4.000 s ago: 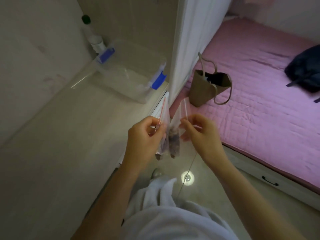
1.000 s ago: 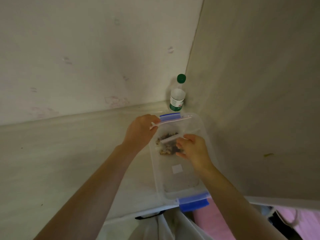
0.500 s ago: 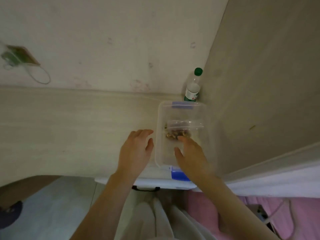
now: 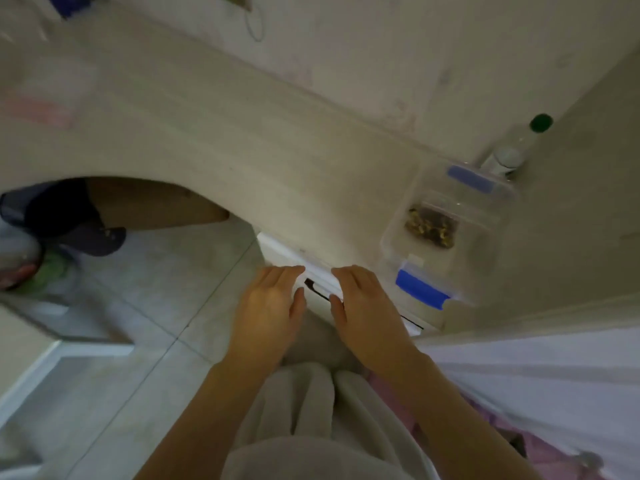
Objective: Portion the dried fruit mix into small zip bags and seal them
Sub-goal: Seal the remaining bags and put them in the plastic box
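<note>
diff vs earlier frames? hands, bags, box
4 s ago both hands held filled zip bags in the air; they then laid them in the clear box and let go. The left hand and right hand have pulled back to the desk front edge, open and empty. Box and green-capped bottle stayed in the corner.
</note>
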